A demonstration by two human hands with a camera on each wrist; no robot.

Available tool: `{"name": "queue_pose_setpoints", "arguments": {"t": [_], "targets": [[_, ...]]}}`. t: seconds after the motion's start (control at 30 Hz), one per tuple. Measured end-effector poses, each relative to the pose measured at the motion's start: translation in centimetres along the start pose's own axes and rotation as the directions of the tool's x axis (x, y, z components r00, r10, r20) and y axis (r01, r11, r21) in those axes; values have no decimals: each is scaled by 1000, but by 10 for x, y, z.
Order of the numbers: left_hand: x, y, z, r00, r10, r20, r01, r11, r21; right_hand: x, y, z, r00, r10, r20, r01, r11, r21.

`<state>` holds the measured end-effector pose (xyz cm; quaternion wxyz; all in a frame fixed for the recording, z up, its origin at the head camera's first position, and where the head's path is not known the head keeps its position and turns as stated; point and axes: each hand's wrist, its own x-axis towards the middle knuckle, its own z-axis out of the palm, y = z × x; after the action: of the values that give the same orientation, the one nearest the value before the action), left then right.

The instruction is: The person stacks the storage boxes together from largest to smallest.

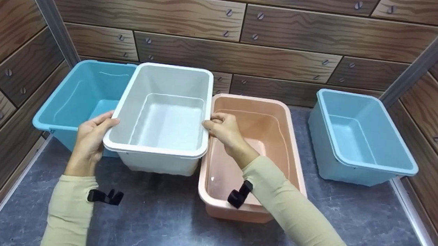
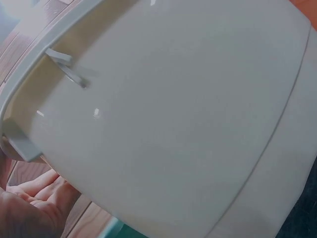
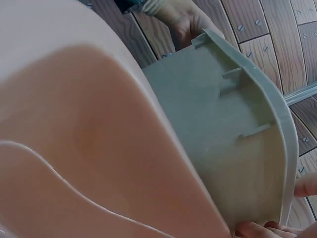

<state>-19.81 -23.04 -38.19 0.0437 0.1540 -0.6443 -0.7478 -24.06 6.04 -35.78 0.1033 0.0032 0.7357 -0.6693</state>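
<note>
A white plastic storage bin [image 1: 162, 151] is held up by both hands in the head view, its inside facing up. My left hand [image 1: 92, 134] grips its left rim, thumb on top and fingers beneath. At the right rim, my right hand [image 1: 226, 133] pinches the edge. The white bin's outer wall [image 2: 168, 114] fills the left wrist view, with the left hand [image 2: 39, 208] at the lower left. In the right wrist view, right-hand fingers [image 3: 257, 230] curl under the bin's rim [image 3: 287, 148].
A peach bin [image 1: 251, 207] stands right of the white bin, under my right forearm. A darker blue bin [image 1: 66, 128] sits behind at the left, partly covered. A light blue bin [image 1: 372, 166] stands at the far right. Wood-patterned walls [image 1: 196, 19] enclose the dark floor [image 1: 149, 219].
</note>
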Motion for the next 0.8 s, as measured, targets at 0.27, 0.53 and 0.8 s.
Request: {"name": "queue_pose_setpoints", "arguments": {"t": [0.27, 0.53, 0.8], "targets": [[-1, 4, 3, 999, -32, -4, 32, 994, 105, -2, -1, 2, 1000, -20, 11, 20, 1000, 5], [0, 4, -3, 996, -52, 69, 42, 990, 137, -6, 0, 5, 999, -39, 3, 39, 999, 31], [1, 6, -9, 995, -12, 99, 2, 994, 105, -11, -3, 8, 1000, -20, 15, 20, 999, 31]]}}
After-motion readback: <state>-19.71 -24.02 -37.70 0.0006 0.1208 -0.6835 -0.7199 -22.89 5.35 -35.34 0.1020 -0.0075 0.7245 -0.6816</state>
